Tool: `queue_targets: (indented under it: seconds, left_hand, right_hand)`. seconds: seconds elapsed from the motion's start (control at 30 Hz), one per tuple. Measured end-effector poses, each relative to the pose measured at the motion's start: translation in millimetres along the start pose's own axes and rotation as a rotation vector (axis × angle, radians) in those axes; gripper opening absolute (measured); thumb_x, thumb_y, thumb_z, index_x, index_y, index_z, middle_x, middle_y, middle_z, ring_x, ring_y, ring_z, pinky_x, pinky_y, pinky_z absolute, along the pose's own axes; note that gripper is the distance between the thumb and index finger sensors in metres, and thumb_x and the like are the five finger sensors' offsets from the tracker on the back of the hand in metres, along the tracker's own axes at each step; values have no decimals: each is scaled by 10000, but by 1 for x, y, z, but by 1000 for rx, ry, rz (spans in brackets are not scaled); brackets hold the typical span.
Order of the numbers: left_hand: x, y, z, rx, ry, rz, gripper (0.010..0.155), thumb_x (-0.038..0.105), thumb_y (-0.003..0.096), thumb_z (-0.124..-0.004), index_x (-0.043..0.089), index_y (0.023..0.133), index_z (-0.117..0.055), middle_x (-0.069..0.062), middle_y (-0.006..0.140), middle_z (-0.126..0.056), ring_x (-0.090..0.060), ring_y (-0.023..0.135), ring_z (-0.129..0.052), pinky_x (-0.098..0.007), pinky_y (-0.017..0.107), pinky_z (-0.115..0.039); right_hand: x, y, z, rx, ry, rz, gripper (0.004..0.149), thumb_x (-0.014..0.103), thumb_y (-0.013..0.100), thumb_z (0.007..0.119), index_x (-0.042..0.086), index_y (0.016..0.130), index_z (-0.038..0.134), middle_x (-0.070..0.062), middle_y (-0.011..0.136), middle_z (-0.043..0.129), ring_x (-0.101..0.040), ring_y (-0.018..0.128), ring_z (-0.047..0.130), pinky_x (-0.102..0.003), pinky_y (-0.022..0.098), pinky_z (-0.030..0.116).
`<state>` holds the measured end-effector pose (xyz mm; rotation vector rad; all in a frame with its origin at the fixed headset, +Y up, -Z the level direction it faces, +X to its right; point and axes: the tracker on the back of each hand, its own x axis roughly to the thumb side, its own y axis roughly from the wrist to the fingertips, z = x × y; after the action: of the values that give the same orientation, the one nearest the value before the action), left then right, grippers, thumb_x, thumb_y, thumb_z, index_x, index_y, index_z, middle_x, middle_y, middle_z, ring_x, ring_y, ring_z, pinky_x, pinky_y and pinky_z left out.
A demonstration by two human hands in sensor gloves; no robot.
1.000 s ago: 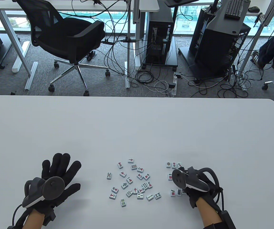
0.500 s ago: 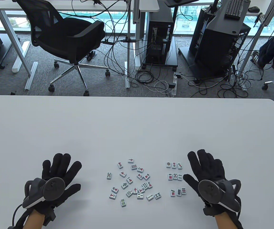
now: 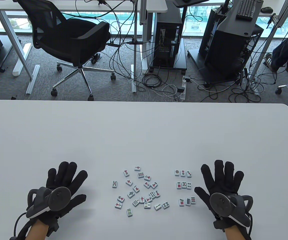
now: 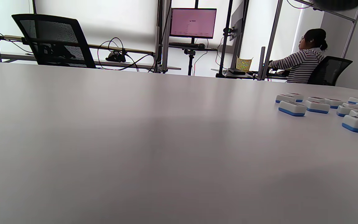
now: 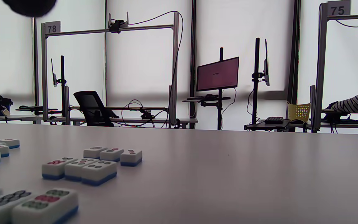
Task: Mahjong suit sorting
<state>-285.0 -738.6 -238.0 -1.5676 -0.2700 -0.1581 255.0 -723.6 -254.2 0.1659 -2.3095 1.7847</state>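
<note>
At lower left of the table view I hold the left hand (image 3: pixel 66 185) flat on the table (image 3: pixel 144 130), fingers spread wide, gripping nothing.

Lower centre: the unsorted pile (image 3: pixel 140 190) lies loosely scattered, tiles at mixed angles, most carrying red character marks and several carrying green bamboo bars. At this size I cannot read individual ranks with confidence.

Right of the pile, well apart from it: the sorted dot tiles (image 3: pixel 184 186) stand in three short rows of three, faces up, edges nearly aligned. In the right wrist view the tiles show white tops over blue bases.

Lower right: the right hand (image 3: pixel 220 182) also lies flat and spread, just beside the dot rows, holding nothing.

Step in hand, as I judge it: the dot suit is set out; both hands are idle between picks. The next move calls for choosing a second suit, pinching one tile from the pile, and starting a fresh row on bare surface clear of the dot rows.
</note>
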Motion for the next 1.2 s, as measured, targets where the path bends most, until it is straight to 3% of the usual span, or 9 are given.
queue_targets:
  seconds: [0.33, 0.47, 0.53, 0.63, 0.77, 0.87, 1.03, 1.2]
  left_hand:
    - [30, 5, 16, 112, 72, -65, 847, 741, 387, -676, 459, 1101, -319, 135, 1204, -85, -220, 1178, -119, -529, 837, -204]
    - [50, 19, 26, 149, 155, -109, 859, 733, 369, -722, 437, 1099, -383, 100, 1232, -279, -238, 1181, -366, -537, 836, -370]
    - [59, 28, 32, 166, 195, -126, 852, 722, 364, -742, 418, 1094, -423, 83, 1215, -427, -228, 1118, -573, -516, 805, -507]
    - [83, 45, 39, 162, 255, -172, 793, 683, 359, -778, 387, 1058, -548, 78, 1116, -659, -180, 929, -820, -460, 706, -681]
    - [126, 69, 39, 173, 399, -234, 600, 620, 345, -817, 349, 880, -809, 103, 812, -949, -132, 567, -1004, -388, 509, -825]
    - [153, 85, 26, 132, 472, -307, 502, 570, 339, -848, 331, 778, -887, 108, 647, -1008, -100, 412, -1017, -362, 424, -853]
    - [187, 100, -1, 39, 553, -417, 432, 520, 312, -895, 319, 693, -933, 126, 493, -1022, -68, 271, -995, -338, 340, -865]
    - [201, 107, -21, -77, 575, -455, 426, 485, 302, -917, 294, 682, -947, 104, 419, -1018, -72, 193, -962, -341, 287, -857]
  right_hand:
    - [5, -9, -18, -72, 63, -36, 785, 676, 503, 526, 381, 1096, 104, -84, 1156, -40, -389, 997, -115, -687, 682, 22]
    - [7, -11, -22, -92, 79, -48, 785, 675, 503, 526, 380, 1096, 104, -85, 1154, -41, -382, 998, -117, -685, 681, 20]
    - [8, -11, -24, -94, 89, -54, 785, 674, 504, 527, 379, 1096, 103, -86, 1154, -42, -379, 998, -117, -685, 680, 20]
    - [10, -12, -24, -93, 99, -68, 784, 672, 506, 526, 378, 1097, 103, -85, 1154, -41, -378, 1000, -114, -687, 679, 20]
    - [11, -12, -24, -90, 108, -78, 784, 670, 508, 526, 376, 1099, 103, -87, 1156, -38, -378, 1002, -110, -690, 678, 7]
    - [11, -12, -24, -86, 118, -81, 783, 667, 509, 529, 376, 1099, 103, -89, 1157, -36, -377, 1004, -106, -692, 677, 8]
    - [11, -13, -24, -85, 129, -87, 783, 665, 510, 532, 376, 1100, 105, -89, 1160, -29, -379, 1009, -97, -694, 679, 10]
    - [12, -13, -24, -77, 131, -93, 783, 662, 513, 536, 376, 1101, 105, -91, 1162, -25, -379, 1012, -93, -695, 679, 11]
